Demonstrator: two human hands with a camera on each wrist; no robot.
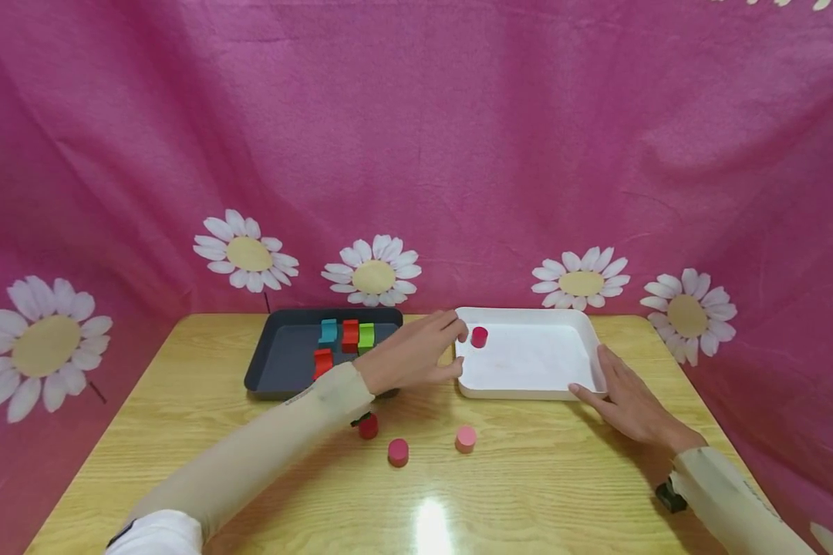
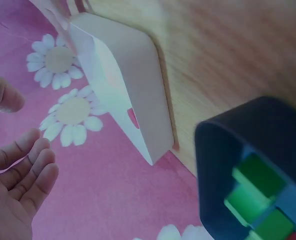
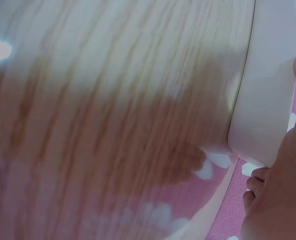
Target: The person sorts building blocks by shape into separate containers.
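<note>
Landmark = white tray (image 1: 527, 362), on wooden table (image 1: 180, 432) w/ pink daisy cloth (image 1: 416, 154) behind.

Left hand (image 1: 416, 356) hovers at tray's left wall, fingers loosely spread & relaxed, holding nothing; left wrist view confirms open palm (image 2: 18, 185) apart from tray (image 2: 138, 100). Red cylinder (image 1: 480, 337) stands inside tray, far-left corner, just beside left fingertips (image 1: 458, 331), not gripped. In left wrist view it shows only as a red patch (image 2: 133, 117) inside the tray.

Right hand (image 1: 628, 401) lies flat vs tray's near-right corner, fingers straight, touching the rim; right wrist view shows fingers (image 3: 273, 200) against tray wall (image 3: 268, 100).

In front of tray, on table: dark red cylinder (image 1: 368, 426), red-pink cylinder (image 1: 398, 452), pale pink cylinder (image 1: 466, 438), all standing, apart from each other.

Left of tray: dark grey tray (image 1: 284, 362) w/ teal block (image 1: 328, 331), red block (image 1: 350, 335), green block (image 1: 365, 338) in a row at its far side, another red block (image 1: 323, 362) nearer.
</note>
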